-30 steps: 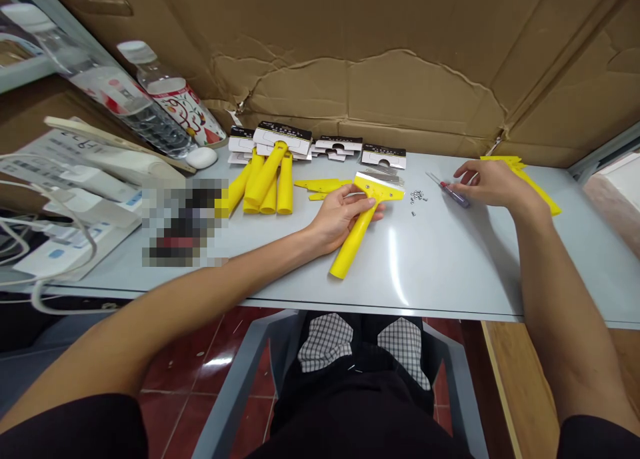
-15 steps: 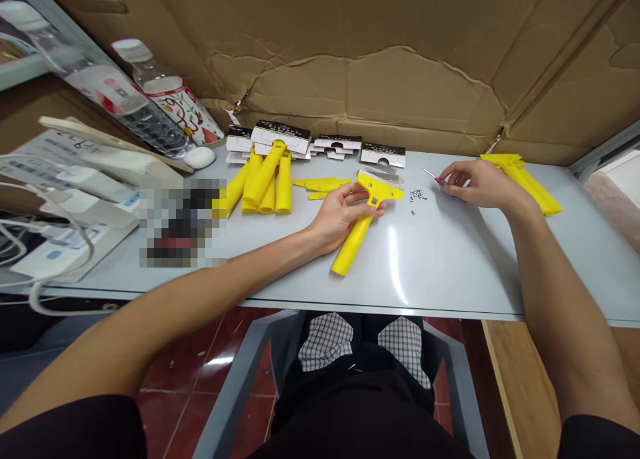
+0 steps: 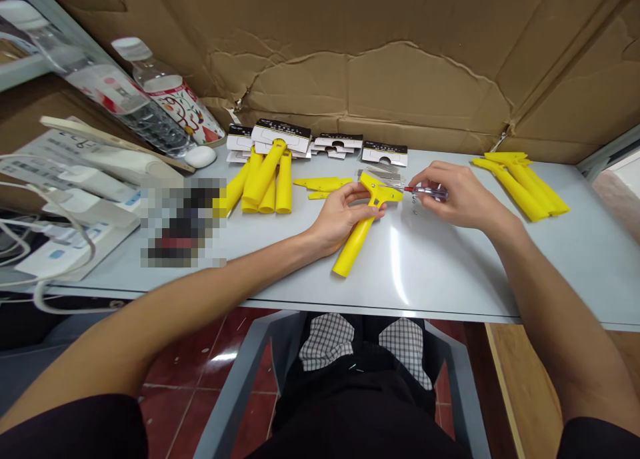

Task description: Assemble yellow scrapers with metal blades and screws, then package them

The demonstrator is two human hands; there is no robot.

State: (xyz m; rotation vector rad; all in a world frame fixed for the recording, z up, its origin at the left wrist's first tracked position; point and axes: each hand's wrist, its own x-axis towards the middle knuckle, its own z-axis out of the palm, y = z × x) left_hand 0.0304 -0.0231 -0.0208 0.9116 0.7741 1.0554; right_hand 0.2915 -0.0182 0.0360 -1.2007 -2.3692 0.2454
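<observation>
My left hand [image 3: 336, 220] is wrapped round the neck of a yellow scraper [image 3: 351, 247], whose wide head points away from me and whose handle slants toward the table's front edge. Small screws show in the scraper's head. In my right hand [image 3: 457, 195], fingers closed, is a small screwdriver [image 3: 433, 193] with a clear and red handle. Its shaft reaches left over the right end of the scraper's head; whether the tip touches a screw I cannot tell. Loose screws [image 3: 415, 211] lie just below the screwdriver, partly hidden. Thin metal blades [image 3: 387, 171] rest behind the scraper head.
Flat yellow pieces [image 3: 320, 183] and a group of yellow handles [image 3: 284, 185] lie left of the scraper. Folded black-and-white cards [image 3: 385, 153] stand along the cardboard wall [image 3: 400, 85]. More yellow scrapers [image 3: 527, 189] lie at right. Bottles [image 3: 177, 102] and cables [image 3: 60, 239] crowd the left.
My right hand has moved left with the screwdriver, from beyond the screws to the scraper's head. Another yellow scraper now shows among those at right. My left hand stays in place.
</observation>
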